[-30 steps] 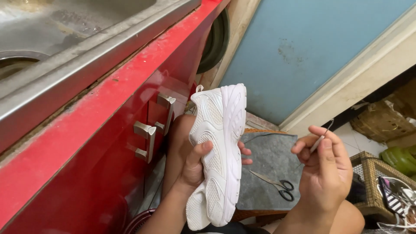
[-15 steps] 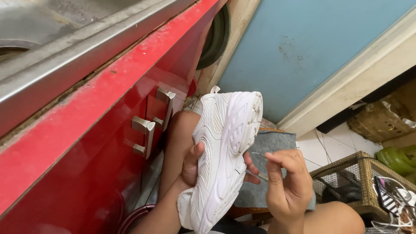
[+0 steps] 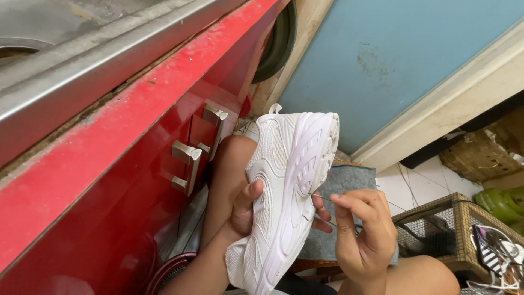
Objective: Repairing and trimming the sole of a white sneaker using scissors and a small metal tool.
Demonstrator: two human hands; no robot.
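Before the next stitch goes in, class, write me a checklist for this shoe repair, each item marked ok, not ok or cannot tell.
1. Left hand grips the white sneaker: ok.
2. Sole turned toward the right hand: ok.
3. Needle pinched in right fingertips, tip at the sole: ok.
4. Thread on the needle: cannot tell.
5. Left fingers clear of the needle: not ok, fingertips lie just below it.

You hold an all-white mesh sneaker (image 3: 284,191), its ribbed sole the same white. Left of the sneaker, the glossy cabinet front (image 3: 109,191) is bright red with brushed silver handles (image 3: 188,164), under a dull grey steel sink (image 3: 82,49). Right of the sneaker lie a grey felt pad (image 3: 344,191), a brown woven wire-mesh basket (image 3: 442,224) and a pale blue wall (image 3: 398,60) with cream trim.
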